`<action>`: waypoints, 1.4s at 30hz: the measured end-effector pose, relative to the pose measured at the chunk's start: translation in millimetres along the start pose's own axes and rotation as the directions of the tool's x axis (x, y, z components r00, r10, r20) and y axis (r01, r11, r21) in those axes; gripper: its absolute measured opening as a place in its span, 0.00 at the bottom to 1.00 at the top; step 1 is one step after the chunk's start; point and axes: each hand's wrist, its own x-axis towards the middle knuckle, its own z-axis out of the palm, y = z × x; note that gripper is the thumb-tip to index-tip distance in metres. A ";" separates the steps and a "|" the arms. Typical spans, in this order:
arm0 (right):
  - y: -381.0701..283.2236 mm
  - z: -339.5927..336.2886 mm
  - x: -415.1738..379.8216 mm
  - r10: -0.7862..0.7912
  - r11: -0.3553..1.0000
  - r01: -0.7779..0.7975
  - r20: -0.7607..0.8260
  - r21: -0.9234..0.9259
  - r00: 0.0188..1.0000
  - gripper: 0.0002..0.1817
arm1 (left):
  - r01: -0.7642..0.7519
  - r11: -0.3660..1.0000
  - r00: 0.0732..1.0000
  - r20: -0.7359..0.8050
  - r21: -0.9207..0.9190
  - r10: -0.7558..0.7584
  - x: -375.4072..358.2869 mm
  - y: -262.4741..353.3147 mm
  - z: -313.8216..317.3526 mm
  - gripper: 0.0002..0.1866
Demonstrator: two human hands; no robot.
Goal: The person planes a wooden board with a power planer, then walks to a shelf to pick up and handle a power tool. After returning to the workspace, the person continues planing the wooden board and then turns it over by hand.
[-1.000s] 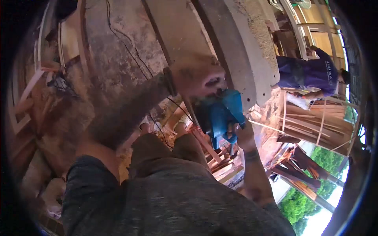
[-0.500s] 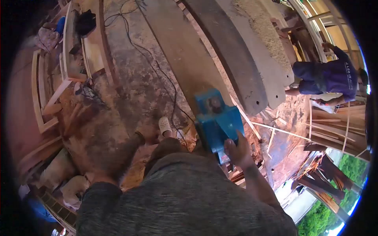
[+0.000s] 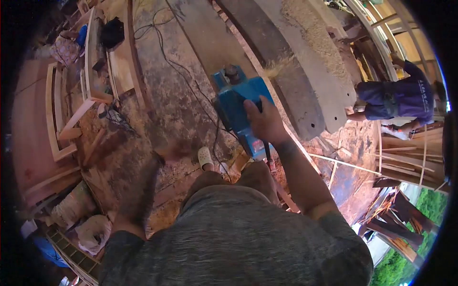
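Observation:
A blue electric planer (image 3: 242, 112) rests on a long, wide wooden board (image 3: 219, 43) in front of me. My right hand (image 3: 265, 119) is wrapped round the planer's rear handle, with the thumb over the top. Pale shavings (image 3: 281, 66) fly off to the planer's right, over a darker plank. My left hand (image 3: 179, 150) hangs free of the planer on the left, above the dusty ground, its fingers smeared by motion. A black cord (image 3: 191, 88) runs across the ground on the planer's left.
Dark planks (image 3: 279, 52) lie parallel on the right, one strewn with sawdust (image 3: 317, 35). A co-worker (image 3: 398, 97) stands beyond them. Wooden frames (image 3: 57, 114) stand at left. Offcuts and thin strips (image 3: 348, 164) litter the lower right. My shoe (image 3: 205, 157) is beside the board.
The planer and my right hand have moved forward along the board, away from my body. Shavings now spray to its right. My left hand has swung slightly forward.

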 end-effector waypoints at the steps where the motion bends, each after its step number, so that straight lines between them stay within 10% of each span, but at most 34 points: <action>1: -1.0 -0.7 1.7 -0.008 1.000 0.008 -0.008 0.005 1.000 0.22 | 0.515 0.840 0.851 0.228 -0.174 -0.474 23.9 40.2 -50.8 0.18; 3: -6.1 -6.4 -6.1 0.035 0.999 -0.035 0.015 0.040 0.999 0.22 | 0.517 0.840 0.855 0.050 -0.164 -0.516 57.3 83.1 -113.5 0.16; 8: -9.9 -44.4 -72.7 0.269 0.952 -0.280 0.103 0.124 0.958 0.21 | -0.155 0.985 0.918 -0.380 -0.074 0.116 195.8 87.3 -112.1 0.17; 12: 20.8 -48.9 -123.4 0.182 0.983 -0.182 0.004 -0.006 0.983 0.20 | -0.390 0.860 0.920 0.171 0.329 0.352 255.0 137.1 -117.1 0.17; 15: 32.0 -43.8 -138.7 0.159 0.980 -0.158 -0.002 -0.119 0.987 0.25 | -0.544 0.721 0.838 0.314 0.429 0.445 277.8 143.6 -102.7 0.16; 21: 12.8 -29.1 -142.6 0.065 0.981 -0.079 -0.084 -0.175 0.994 0.31 | 0.117 0.937 0.993 -0.020 0.330 -0.117 270.9 164.9 -77.3 0.21; 27: 27.1 -33.2 -146.2 -0.033 0.981 0.009 -0.122 -0.195 0.992 0.29 | -0.179 0.908 0.983 0.041 0.379 0.176 254.9 153.2 -90.1 0.26; 30: 29.4 -38.9 -143.7 0.080 0.986 -0.086 -0.050 -0.143 0.996 0.26 | -0.119 0.929 0.991 0.102 0.350 0.088 244.7 160.7 -102.8 0.26; 33: 26.7 -50.5 -158.2 0.205 0.974 -0.199 0.049 -0.107 0.977 0.25 | -0.107 0.992 0.969 -0.231 -0.070 0.088 233.4 128.2 -95.0 0.27; 35: 43.9 -52.1 -186.8 0.251 0.964 -0.245 0.046 -0.104 0.967 0.25 | -0.180 0.984 0.898 -0.409 -0.004 0.162 208.2 87.0 -88.2 0.23; 38: 76.2 -44.4 -226.6 0.105 0.983 -0.107 -0.019 -0.151 0.994 0.26 | 0.255 0.920 0.932 -0.180 -0.296 -0.316 148.0 35.8 -92.8 0.16; 40: 74.1 -40.7 -229.4 -0.008 0.983 -0.005 -0.073 -0.182 0.997 0.27 | 0.341 0.933 0.928 -0.114 -0.116 -0.354 113.2 13.0 -72.6 0.18; 42: 55.2 -40.7 -208.1 -0.032 0.985 0.017 -0.079 -0.174 0.996 0.27 | 0.042 0.916 0.997 -0.077 0.400 -0.013 58.2 -60.3 17.4 0.21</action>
